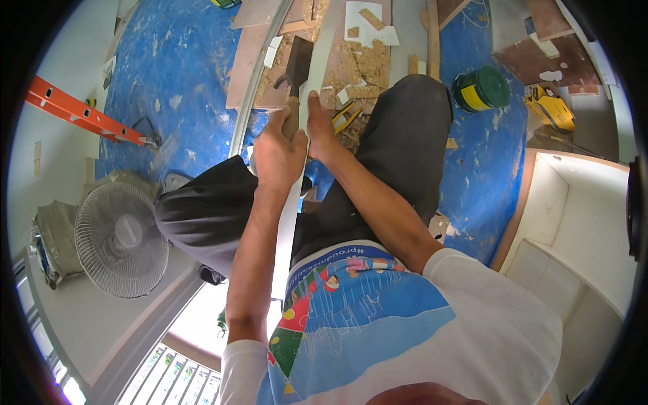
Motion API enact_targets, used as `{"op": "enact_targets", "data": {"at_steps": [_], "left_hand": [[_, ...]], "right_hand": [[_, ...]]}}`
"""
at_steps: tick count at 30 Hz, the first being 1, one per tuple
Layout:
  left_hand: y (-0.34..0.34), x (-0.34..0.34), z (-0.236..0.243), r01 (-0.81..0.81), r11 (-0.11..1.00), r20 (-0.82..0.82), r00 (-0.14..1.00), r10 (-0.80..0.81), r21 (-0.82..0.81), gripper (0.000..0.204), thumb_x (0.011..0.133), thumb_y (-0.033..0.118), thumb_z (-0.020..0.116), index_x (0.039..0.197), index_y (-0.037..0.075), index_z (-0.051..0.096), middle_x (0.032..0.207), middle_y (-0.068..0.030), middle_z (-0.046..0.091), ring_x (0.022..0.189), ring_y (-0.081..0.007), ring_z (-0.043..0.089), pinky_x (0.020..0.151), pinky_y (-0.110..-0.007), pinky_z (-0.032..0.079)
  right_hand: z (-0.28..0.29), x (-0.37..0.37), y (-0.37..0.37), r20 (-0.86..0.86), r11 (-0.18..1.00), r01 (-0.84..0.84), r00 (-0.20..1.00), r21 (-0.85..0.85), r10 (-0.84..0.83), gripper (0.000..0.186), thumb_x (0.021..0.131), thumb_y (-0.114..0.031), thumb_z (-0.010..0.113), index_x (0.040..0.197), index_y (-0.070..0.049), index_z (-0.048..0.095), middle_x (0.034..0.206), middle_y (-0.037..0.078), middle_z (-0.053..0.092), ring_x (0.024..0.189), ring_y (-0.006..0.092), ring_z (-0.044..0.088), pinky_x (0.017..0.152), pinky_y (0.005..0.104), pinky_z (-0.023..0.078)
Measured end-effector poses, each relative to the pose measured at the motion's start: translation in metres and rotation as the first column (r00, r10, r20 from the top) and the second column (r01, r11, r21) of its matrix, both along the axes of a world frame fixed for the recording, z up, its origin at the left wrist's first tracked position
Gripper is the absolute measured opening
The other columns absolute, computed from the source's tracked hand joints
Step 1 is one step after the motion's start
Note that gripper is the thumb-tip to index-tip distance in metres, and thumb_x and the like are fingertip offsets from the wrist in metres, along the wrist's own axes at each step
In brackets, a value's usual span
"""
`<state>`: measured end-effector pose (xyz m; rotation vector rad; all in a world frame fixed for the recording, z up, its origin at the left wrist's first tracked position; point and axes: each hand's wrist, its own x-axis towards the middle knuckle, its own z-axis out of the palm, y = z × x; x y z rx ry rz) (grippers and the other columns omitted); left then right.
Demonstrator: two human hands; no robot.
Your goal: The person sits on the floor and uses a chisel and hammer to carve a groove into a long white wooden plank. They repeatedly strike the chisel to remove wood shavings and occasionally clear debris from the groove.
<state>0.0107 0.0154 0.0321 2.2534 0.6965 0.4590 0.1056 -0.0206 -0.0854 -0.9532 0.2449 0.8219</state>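
My left hand (280,152) is closed round the short brown handle (291,116) of a tool with a dark, broad rectangular head (298,62). A curved dark hook juts from the head's lower left side. I cannot make out the exact kind of tool. Right beside it, my right hand (322,131) grips a long pale flat strip (287,233), with the thumb along its face. The strip runs from the work area at the top down between my legs. Yellow-handled pliers (346,119) lie just right of my right hand, among wood scraps.
Crumbled wood chips (351,64) and white scraps litter the boards ahead. A metal rail (260,74) lies left of the tool. Around me are an orange ladder (88,111), a fan (123,239), a green tub (482,89), a yellow box (550,110) and a white cabinet (574,216).
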Motion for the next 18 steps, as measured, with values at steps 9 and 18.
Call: {"op": "enact_targets", "data": {"at_steps": [9, 18], "left_hand": [[-0.012, -0.026, 0.000, -0.023, 0.999, -0.020, 1.000, 0.023, 0.039, 0.048, 0.083, 0.009, 0.071, 0.128, -0.005, 0.063, 0.108, -0.0276, 0.072, 0.101, -0.0375, 0.074, 0.088, -0.039, 0.057], [-0.002, -0.005, 0.004, -0.008, 1.000, -0.047, 0.999, 0.010, 0.026, 0.047, 0.082, 0.008, 0.070, 0.127, -0.005, 0.063, 0.110, -0.0289, 0.071, 0.102, -0.0420, 0.072, 0.089, -0.044, 0.056]], "right_hand": [[0.004, 0.000, -0.004, -0.037, 0.998, -0.025, 0.999, -0.058, 0.023, 0.047, 0.109, -0.048, 0.044, 0.102, -0.006, 0.064, 0.084, 0.004, 0.061, 0.073, 0.0162, 0.060, 0.066, 0.0353, 0.050], [0.011, 0.002, 0.003, -0.063, 1.000, 0.017, 0.998, 0.007, -0.017, 0.045, 0.110, -0.046, 0.044, 0.105, -0.007, 0.065, 0.086, 0.003, 0.059, 0.075, 0.0156, 0.058, 0.068, 0.0341, 0.049]]}}
